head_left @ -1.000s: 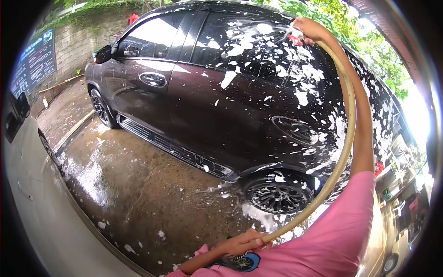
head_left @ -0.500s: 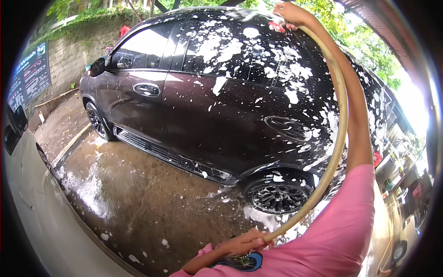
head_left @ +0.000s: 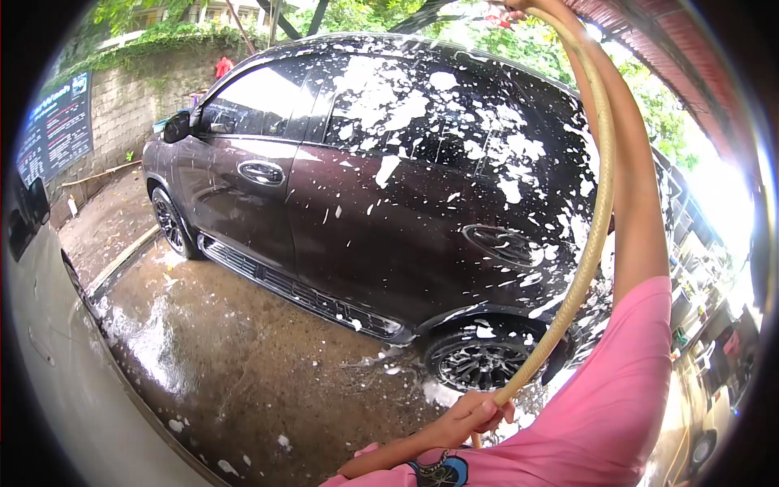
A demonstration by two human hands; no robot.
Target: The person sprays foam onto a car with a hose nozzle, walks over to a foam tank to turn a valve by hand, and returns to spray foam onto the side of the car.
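My right hand (head_left: 527, 6) is raised at the top edge, partly cut off, with its fingers closed round the upper end of a yellowish hose (head_left: 602, 162). Something red shows just below those fingers, and a thin spray leaves toward the roof. From there the hose bows down in a long arc to my left hand (head_left: 479, 412), low in front of my pink shirt, whose fingers wrap round it. Beyond stands a dark car (head_left: 373, 219), with white foam spattered over its windows, rear side and rear wheel (head_left: 487, 361).
A light-coloured vehicle (head_left: 73, 365) stands close on the left. The floor (head_left: 243, 357) between the two is wet, with bits of foam. Behind are a block wall (head_left: 122, 114) and a dark sign board (head_left: 61, 126). Shelves with cluttered items (head_left: 698, 300) line the right.
My right hand has risen to the top edge, and the spray has moved from the rear window up over the roof. My left hand has shifted slightly up and right with the hose.
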